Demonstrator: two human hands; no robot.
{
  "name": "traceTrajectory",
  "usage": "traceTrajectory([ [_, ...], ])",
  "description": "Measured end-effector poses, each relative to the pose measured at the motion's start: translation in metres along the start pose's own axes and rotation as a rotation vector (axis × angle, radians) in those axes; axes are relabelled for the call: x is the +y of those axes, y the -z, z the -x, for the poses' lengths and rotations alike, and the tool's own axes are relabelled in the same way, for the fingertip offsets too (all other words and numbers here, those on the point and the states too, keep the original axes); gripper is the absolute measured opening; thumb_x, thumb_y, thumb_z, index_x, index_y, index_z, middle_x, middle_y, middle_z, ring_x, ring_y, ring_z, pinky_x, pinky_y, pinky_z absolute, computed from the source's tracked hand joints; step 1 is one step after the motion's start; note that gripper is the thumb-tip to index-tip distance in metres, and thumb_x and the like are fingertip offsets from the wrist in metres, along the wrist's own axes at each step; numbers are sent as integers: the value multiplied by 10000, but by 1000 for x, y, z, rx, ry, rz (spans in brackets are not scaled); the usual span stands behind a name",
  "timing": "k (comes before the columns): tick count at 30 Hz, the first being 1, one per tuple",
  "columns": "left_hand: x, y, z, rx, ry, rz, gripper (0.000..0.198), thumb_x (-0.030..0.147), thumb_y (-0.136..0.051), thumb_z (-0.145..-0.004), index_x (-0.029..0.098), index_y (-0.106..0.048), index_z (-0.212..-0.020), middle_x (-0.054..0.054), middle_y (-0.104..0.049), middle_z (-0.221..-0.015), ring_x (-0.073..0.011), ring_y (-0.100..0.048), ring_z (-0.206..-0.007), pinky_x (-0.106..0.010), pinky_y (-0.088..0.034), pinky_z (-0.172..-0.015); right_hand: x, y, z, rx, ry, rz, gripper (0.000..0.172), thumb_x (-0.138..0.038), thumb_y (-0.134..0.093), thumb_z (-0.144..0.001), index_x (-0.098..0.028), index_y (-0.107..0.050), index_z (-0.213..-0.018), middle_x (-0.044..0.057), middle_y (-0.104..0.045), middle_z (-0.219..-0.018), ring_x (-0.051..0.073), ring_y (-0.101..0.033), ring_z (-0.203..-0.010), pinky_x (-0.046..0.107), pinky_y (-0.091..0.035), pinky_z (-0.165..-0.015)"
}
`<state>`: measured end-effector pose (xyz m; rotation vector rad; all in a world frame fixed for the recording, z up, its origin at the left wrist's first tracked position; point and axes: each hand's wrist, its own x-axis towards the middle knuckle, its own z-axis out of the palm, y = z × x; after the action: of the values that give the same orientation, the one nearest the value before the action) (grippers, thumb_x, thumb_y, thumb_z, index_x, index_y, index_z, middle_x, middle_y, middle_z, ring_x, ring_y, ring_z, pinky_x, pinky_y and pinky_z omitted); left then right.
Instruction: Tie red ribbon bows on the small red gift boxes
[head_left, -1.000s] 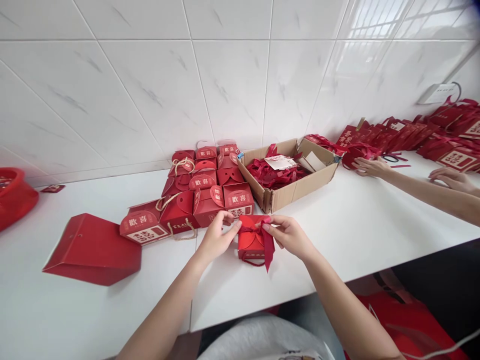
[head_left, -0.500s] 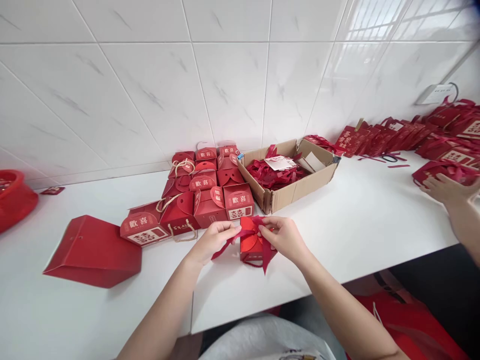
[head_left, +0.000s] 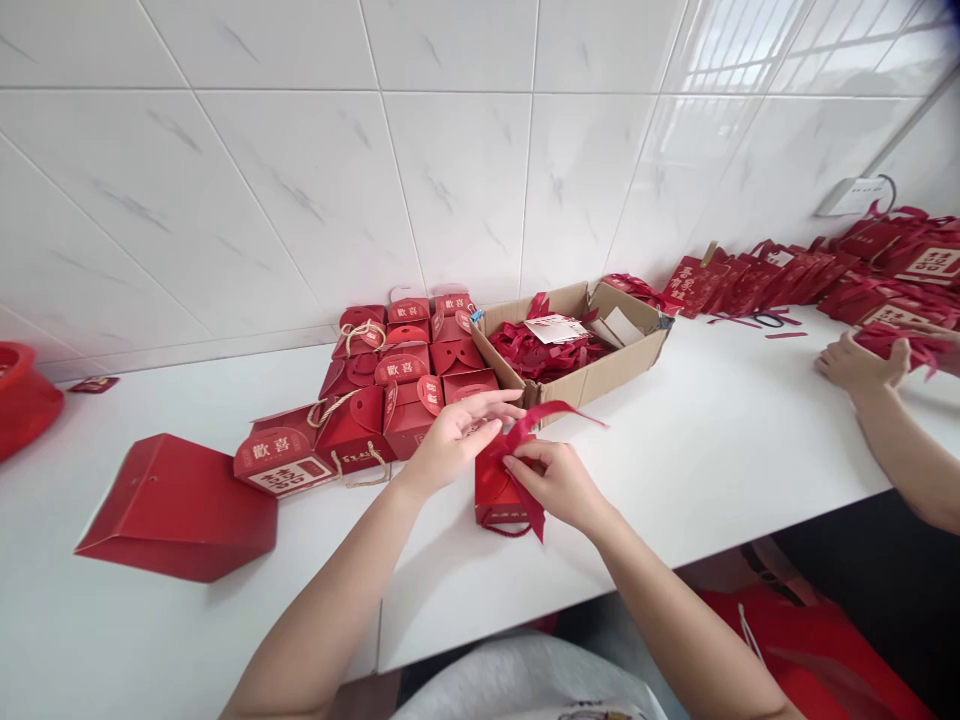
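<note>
At the left end of the white desk, a red tub is cut off by the view, and a small red packet lies near the back edge. In front of these, a plain red box rests with slanting sides. Next to it, a cluster of printed red boxes, some with rope handles, reaches back toward the wall edge. The left hand is open, its fingers stretched out beside the upper end of a dark red ribbon; whether they touch it, I cannot tell. The small red box wrapped by that ribbon sits on the desk about midway between front and back edges, with a cord handle toward the front edge. The right hand pinches the ribbon between thumb and finger over the box's top; one ribbon end arcs up to the right, the other hangs down the front. Behind it, an open cardboard carton holds loose ribbons and pale cards. Along the back edge farther right stand red cards, with scissors before them. Near the right end, a co-worker's hand rests beside a ribboned red item.
</note>
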<state>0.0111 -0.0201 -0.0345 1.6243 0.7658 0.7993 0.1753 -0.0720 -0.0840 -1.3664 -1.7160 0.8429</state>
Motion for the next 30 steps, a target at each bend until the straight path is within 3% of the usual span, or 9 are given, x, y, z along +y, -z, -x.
traceTrajectory([
  [3, -12, 6, 6, 134, -11, -189, 252, 298, -617, -809, 183, -637, -1033, -83, -649, -1109, -221, -594, -1043, -362, -462, -943, 3, -2, 0, 4, 23, -25, 269, -296, -512, -848, -181, -579, -613, -16, -474, -533, 105, -378, -490, 239, -309, -482],
  [7, -27, 10, 14, 62, 24, -375, 211, 311, -676, -753, 191, -665, -926, -81, -662, -1070, -246, -587, -1065, -398, -433, -978, 3, -3, 1, 15, 2, -49, 235, -287, -524, -835, -181, -583, -634, -18, -494, -535, 102, -374, -481, 237, -297, -468],
  [11, -36, 6, 17, 138, 16, -327, 99, 263, -633, -767, 177, -606, -726, -89, -679, -1021, -248, -596, -1064, -408, -428, -980, 5, -6, 2, 65, -62, -167, 84, -262, -533, -816, -189, -569, -838, -18, -585, -657, 85, -362, -471, 227, -300, -467],
  [16, -40, 0, 18, 88, -34, -263, 63, 225, -609, -774, 184, -560, -780, -58, -679, -960, -227, -605, -1038, -374, -456, -946, 9, -9, 1, 95, -71, -236, 130, -244, -548, -793, -218, -423, -817, -51, -532, -665, 70, -355, -459, 210, -274, -449],
  [20, -43, -2, 14, 123, 9, -292, 237, 286, -678, -744, 186, -637, -955, -79, -678, -1044, -229, -627, -993, -365, -475, -916, 11, -9, 1, 69, -59, -210, 153, -241, -541, -802, -228, -389, -788, -81, -440, -594, 73, -341, -447, 206, -267, -442],
  [25, -50, -3, 10, 164, 31, -227, 128, 290, -669, -759, 168, -675, -797, -72, -701, -947, -225, -631, -975, -326, -488, -874, 10, -9, 4, 103, 21, -215, 128, -256, -533, -832, -229, -434, -907, -39, -564, -727, 80, -425, -483, 216, -364, -474],
  [30, -48, -5, 11, 190, 63, -180, 152, 294, -697, -730, 159, -632, -703, -65, -696, -904, -223, -630, -941, -333, -486, -855, 9, -11, 5, 188, 118, -58, 281, -255, -624, -796, -225, -567, -1069, 15, -635, -823, 119, -537, -599, 257, -484, -598],
])
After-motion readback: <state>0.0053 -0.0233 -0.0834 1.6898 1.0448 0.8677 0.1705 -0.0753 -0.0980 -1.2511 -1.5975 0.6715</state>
